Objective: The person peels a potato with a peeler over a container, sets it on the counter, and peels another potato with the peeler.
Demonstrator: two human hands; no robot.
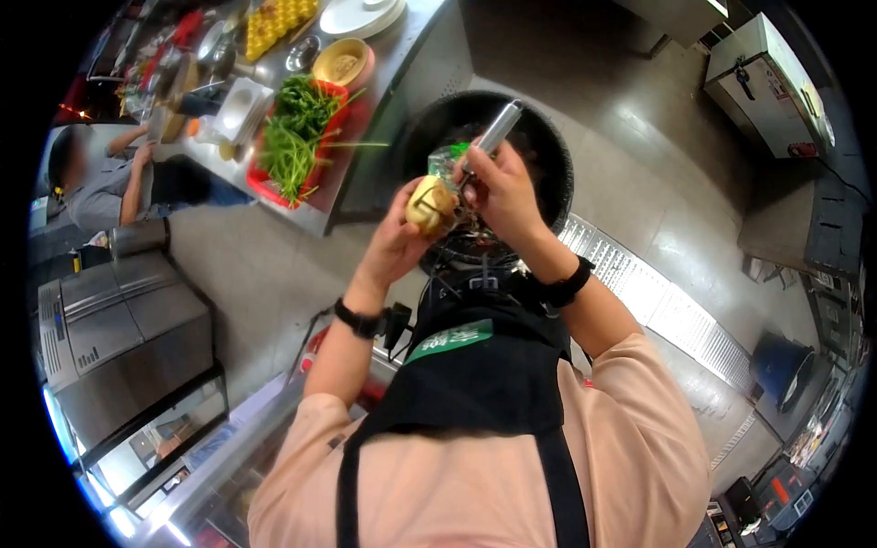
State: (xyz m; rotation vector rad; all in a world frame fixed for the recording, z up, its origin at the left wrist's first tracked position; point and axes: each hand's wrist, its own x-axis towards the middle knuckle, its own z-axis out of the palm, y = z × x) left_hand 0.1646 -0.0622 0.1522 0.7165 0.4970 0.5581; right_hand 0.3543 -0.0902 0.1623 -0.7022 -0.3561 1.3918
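Note:
In my left hand [395,239] is a partly peeled potato [429,208], pale yellow with brown skin left on its right side. My right hand [502,192] is closed around a peeler [501,126] whose silver handle points up and away from me. The peeler's head is against or very near the potato; my fingers partly hide it. Both hands are above a round black bin [557,155] holding scraps, with a green and clear plastic wrapper [445,159] among them.
Left of the bin, a steel table [343,187] bears a red basket [258,190] of leafy greens [297,137], bowls [352,62], plates [358,16] and a yellow egg tray [279,23]. Another person [110,187] stands at its far side. A metal floor grate [667,306] runs to the right.

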